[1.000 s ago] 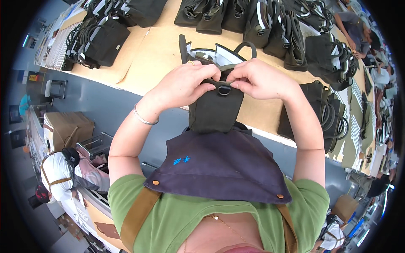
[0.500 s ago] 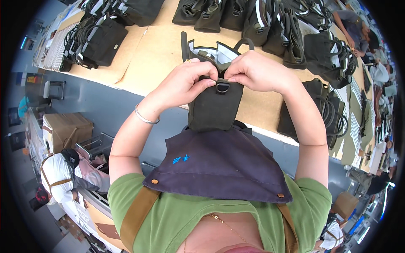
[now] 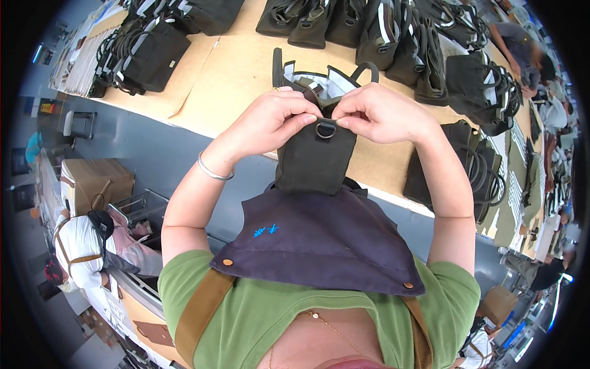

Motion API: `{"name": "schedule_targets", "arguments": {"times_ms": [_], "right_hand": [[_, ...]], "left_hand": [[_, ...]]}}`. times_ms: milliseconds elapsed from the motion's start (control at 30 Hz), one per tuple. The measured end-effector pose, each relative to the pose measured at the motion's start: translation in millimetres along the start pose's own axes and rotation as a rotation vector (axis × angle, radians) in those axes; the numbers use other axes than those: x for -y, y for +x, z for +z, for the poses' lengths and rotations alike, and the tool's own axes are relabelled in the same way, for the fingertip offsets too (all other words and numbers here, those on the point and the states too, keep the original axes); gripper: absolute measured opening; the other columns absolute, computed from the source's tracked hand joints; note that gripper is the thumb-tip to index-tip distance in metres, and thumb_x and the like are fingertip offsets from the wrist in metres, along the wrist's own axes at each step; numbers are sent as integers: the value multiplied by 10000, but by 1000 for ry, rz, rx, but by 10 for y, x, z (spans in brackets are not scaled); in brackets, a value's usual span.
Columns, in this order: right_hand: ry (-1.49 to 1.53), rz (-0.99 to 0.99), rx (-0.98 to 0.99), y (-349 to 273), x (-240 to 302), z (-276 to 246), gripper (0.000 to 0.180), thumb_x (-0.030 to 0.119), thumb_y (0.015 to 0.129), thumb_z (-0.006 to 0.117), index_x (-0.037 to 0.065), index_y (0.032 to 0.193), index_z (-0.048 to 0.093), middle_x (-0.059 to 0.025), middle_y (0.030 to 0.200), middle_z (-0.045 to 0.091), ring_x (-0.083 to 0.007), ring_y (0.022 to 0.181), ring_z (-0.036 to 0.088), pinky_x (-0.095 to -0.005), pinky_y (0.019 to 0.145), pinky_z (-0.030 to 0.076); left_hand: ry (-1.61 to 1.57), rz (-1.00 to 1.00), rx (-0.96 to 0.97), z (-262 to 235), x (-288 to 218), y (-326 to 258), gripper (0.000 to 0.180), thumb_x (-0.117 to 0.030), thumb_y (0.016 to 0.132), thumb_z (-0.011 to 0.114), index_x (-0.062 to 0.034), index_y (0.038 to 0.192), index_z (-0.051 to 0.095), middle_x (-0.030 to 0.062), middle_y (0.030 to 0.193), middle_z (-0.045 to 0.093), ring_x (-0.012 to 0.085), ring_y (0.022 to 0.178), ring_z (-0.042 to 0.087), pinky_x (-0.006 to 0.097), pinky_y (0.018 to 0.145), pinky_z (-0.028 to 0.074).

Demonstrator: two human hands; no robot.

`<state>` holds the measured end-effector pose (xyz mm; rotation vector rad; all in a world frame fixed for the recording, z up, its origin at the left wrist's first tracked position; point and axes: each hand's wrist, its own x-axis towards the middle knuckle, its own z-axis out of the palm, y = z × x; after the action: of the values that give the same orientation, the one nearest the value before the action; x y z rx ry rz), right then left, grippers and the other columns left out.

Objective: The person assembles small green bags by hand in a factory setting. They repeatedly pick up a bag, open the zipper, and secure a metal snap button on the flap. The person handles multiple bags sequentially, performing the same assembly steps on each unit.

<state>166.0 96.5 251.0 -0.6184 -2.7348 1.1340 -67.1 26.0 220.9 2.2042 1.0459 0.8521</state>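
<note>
A dark olive handbag (image 3: 315,161) stands at the table's near edge, its narrow end facing me. Its top gapes, showing a pale lining (image 3: 344,82), and its handles (image 3: 367,71) rise on both sides. Just below the top edge of this end sits a metal D-ring (image 3: 326,129) on a short tab. My left hand (image 3: 273,121) pinches the top edge left of the ring between thumb and fingers. Right of the ring, my right hand (image 3: 380,114) pinches the same edge. The fingertips of both hands nearly meet above the ring.
Similar dark bags (image 3: 387,37) line the far side of the tan table (image 3: 215,80). More bags stand at the far left (image 3: 153,55) and beside my right arm (image 3: 458,163). A cardboard box (image 3: 98,184) and a person in white (image 3: 80,249) are at the left.
Both hands keep their pinch on the bag's top edge. The fingertips shift slightly, and the D-ring tab now shows more fully. The whole view has moved a little.
</note>
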Motion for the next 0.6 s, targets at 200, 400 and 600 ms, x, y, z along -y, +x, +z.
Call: {"name": "schedule_targets", "arguments": {"times_ms": [200, 400, 600], "right_hand": [[151, 65, -52, -25, -100, 89, 171, 84, 812, 636, 36, 959, 708, -128, 790, 666, -269, 698, 641, -359, 635, 499], [-185, -139, -289, -347, 308, 254, 61, 90, 766, 682, 80, 826, 682, -72, 759, 611, -286, 710, 621, -383, 608, 499], [-42, 10, -551, -561, -387, 955, 113, 97, 777, 718, 89, 881, 675, -44, 787, 610, -261, 766, 627, -352, 665, 513]], "left_hand": [[-177, -151, 16, 67, -16, 9, 76, -100, 861, 675, -49, 908, 708, 46, 680, 551, 214, 690, 509, 333, 661, 425], [178, 164, -232, 198, -293, -204, 149, -60, 745, 744, -97, 884, 705, 27, 711, 596, 239, 660, 536, 349, 615, 434], [101, 144, -383, 789, 212, -322, 185, -27, 752, 743, -96, 920, 707, 35, 696, 588, 238, 652, 528, 336, 655, 468]]}}
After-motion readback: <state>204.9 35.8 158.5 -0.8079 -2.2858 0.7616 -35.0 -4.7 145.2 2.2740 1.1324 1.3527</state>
